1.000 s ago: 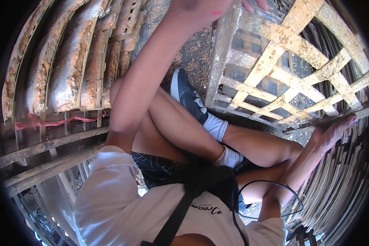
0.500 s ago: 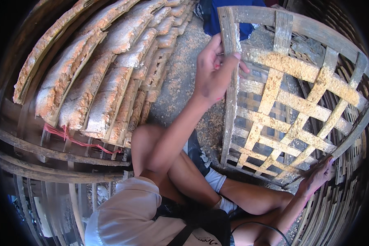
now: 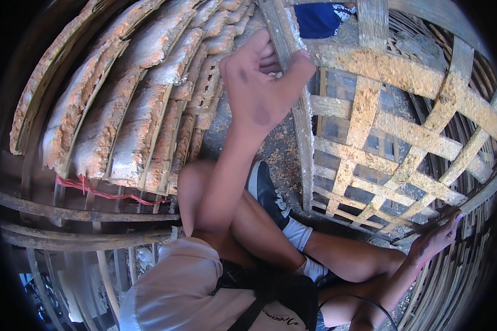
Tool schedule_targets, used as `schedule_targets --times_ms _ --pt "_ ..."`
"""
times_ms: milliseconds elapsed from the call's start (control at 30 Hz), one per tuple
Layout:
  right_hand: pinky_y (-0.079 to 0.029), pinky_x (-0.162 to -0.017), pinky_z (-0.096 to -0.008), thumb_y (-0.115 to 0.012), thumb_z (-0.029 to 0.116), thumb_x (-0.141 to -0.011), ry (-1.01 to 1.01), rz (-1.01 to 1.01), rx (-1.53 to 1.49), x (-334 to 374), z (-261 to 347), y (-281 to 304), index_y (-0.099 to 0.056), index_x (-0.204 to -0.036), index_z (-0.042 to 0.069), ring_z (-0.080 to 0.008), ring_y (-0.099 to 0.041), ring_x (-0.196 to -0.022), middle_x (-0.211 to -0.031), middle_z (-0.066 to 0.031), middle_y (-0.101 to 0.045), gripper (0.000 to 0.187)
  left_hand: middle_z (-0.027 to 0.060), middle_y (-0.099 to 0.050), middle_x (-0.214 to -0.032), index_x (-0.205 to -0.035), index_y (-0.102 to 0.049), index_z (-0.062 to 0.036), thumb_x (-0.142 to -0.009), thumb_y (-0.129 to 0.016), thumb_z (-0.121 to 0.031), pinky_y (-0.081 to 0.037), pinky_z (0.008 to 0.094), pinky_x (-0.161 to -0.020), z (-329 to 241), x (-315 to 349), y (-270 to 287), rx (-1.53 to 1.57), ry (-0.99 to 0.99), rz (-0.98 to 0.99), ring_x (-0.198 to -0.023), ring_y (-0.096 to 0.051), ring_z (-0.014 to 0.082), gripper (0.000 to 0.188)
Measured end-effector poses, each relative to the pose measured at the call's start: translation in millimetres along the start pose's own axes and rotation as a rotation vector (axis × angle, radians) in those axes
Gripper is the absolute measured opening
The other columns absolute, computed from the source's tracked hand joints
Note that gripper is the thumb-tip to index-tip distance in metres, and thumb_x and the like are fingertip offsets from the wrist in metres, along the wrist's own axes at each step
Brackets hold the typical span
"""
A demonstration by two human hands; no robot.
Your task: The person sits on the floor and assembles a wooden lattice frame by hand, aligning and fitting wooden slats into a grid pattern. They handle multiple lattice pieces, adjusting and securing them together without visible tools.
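A woven bamboo rack (image 3: 403, 157) with a grey wooden frame is tilted up on the right, its open slats crusted with pale orange crumbs. My left hand (image 3: 262, 83) is closed round the frame's left side bar, thumb on the near face and fingers curled behind. Down at the lower right rim, my right hand (image 3: 439, 240) grips the frame, its fingers partly hidden by the edge. To the left of my left hand lies a stack of curved slabs (image 3: 132, 105), white and orange with crumbly edges, overlapping on bamboo backings.
Wooden rails (image 3: 83, 212) run along the left, with a pink-red string (image 3: 110, 193) below the slabs. More slatted racks (image 3: 453, 292) stand at the right. Blue cloth (image 3: 320, 21) lies at the far side. My dark shoe (image 3: 265, 190) rests on the crumb-strewn floor between slabs and rack.
The rack has come closer and its left bar now leans further left. My left hand has moved left and up with it; my right hand has shifted slightly right, still at the rim.
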State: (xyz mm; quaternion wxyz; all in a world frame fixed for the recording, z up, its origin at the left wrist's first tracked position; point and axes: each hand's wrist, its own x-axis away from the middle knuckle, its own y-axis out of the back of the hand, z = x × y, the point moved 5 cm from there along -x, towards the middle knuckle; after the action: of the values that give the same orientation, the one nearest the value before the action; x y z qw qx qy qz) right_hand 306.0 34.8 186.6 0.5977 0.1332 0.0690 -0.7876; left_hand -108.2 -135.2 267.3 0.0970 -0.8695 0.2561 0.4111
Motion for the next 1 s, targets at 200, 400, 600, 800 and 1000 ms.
schedule_targets --times_ms 200,400,600,800,1000 --pt "-0.057 -0.074 -0.0293 -0.044 0.045 -0.111 0.118 0.075 0.185 -9 -20 19 -0.054 -0.148 0.006 -0.0147 -0.056 -0.087 -0.124 -0.0137 -0.051 0.055 0.0095 -0.072 -0.083 -0.104 -0.069 0.0114 -0.094 -0.066 -0.002 -0.058 0.0265 -0.068 0 0 12 0.022 0.041 -0.088 -0.071 -0.066 0.0098 0.017" --pt "-0.051 -0.059 -0.0214 -0.048 0.047 -0.11 0.021 0.165 0.01 -6 -12 12 -0.063 -0.121 0.001 -0.0084 -0.053 -0.076 -0.101 -0.0053 -0.056 0.05 -0.0003 -0.064 -0.073 -0.099 -0.072 0.0082 -0.095 -0.071 -0.007 -0.041 0.0196 -0.054 -3 2 16 0.099 0.082 -0.159 -0.063 -0.051 0.0024 0.015" --pt "-0.041 -0.06 -0.0222 -0.053 0.047 -0.108 0.095 0.117 0.095 -3 -8 -4 -0.064 -0.105 0.003 -0.0063 -0.045 -0.07 -0.092 -0.0003 -0.055 0.046 -0.0099 -0.046 -0.059 -0.073 -0.064 -0.0018 -0.095 -0.074 -0.015 -0.02 0.0222 -0.05 -2 -3 9 -0.019 0.069 -0.194 -0.055 -0.032 -0.0003 0.027" --pt "-0.034 -0.061 -0.0233 -0.053 0.048 -0.108 0.085 0.077 0.082 -2 -14 -8 -0.064 -0.101 0.004 -0.0059 -0.042 -0.07 -0.087 0.0025 -0.053 0.046 -0.0102 -0.04 -0.053 -0.058 -0.051 -0.0054 -0.097 -0.073 -0.026 -0.018 0.0244 -0.05 -4 -14 11 -0.256 0.002 -0.222 -0.053 -0.029 0.0003 0.05" --pt "-0.027 -0.05 -0.0218 -0.052 0.048 -0.108 0.203 0.03 0.088 10 -1 -18 -0.063 -0.099 0.005 -0.0042 -0.038 -0.063 -0.083 0.003 -0.052 0.046 -0.0081 -0.046 -0.058 -0.063 -0.057 -0.0042 -0.098 -0.071 -0.029 -0.022 0.0238 -0.05 3 -10 10 -0.044 0.045 -0.143 -0.056 -0.035 0.0007 0.045"
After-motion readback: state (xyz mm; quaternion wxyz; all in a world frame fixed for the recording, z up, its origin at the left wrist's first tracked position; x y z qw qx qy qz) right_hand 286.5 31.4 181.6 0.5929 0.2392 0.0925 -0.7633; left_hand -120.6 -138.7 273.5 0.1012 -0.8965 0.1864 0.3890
